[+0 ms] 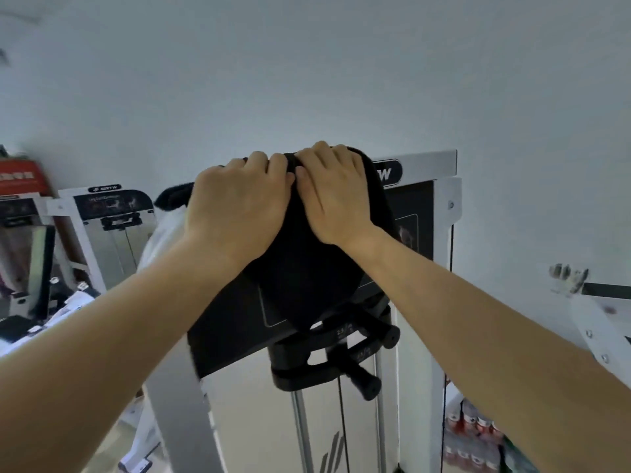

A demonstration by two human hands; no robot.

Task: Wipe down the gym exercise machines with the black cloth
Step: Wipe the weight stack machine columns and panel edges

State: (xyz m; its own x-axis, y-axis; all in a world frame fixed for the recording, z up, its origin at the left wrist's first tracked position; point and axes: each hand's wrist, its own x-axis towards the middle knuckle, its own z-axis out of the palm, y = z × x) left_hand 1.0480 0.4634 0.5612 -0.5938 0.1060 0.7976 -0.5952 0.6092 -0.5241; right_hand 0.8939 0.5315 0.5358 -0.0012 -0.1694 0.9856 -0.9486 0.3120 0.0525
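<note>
Two hands, one black cloth [307, 274], atop the machine [447, 199]!
Arms reach up; left hand [239, 203] and right hand [333, 196] side by side at 12 o'clock, fingers pressed together, curled over the draped black cloth. A second machine [112, 230] stands at 9 o'clock.

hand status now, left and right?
left hand: fingers curled over the black cloth, gripping it on top of the machine.
right hand: same, gripping the cloth beside the left.
</note>
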